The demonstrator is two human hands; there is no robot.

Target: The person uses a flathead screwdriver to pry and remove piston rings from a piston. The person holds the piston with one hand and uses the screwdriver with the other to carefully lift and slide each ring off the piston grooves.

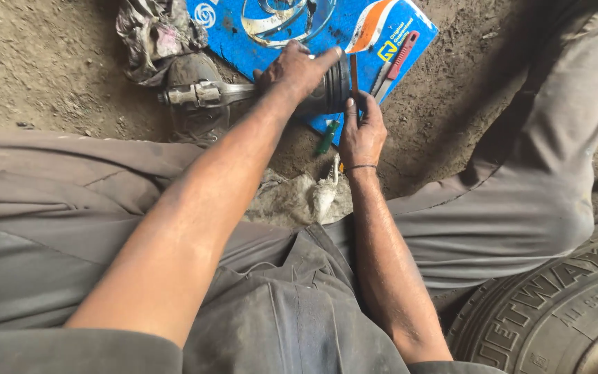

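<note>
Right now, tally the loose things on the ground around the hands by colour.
Blue: 1, flat box
Red: 1, handled tool
Green: 1, small tool
Grey metal: 1, piston with rod, under left hand
Total: 4

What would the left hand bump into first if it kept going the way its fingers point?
Probably the thin upright strip the right hand holds; the left hand already grips the piston.
</note>
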